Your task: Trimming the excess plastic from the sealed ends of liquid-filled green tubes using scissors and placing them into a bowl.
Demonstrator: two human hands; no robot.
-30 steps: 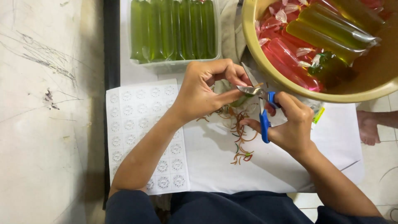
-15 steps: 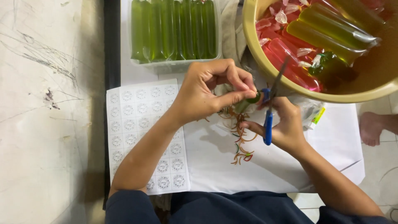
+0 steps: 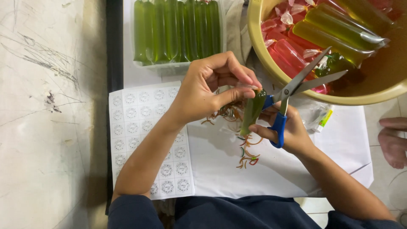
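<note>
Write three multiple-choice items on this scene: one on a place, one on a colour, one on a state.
1. Where does the sticker sheet lie?
A. under the left forearm
B. inside the basin
C. on the green tubes

2. What colour are the scissors' handles?
A. red
B. blue
C. yellow

3. How do the scissor blades stand?
A. shut
B. open
C. hidden

A: the sheet lies on the white paper below the left hand.
B: blue loops show in the right hand.
B: the blades spread apart over the yellow basin.
</note>
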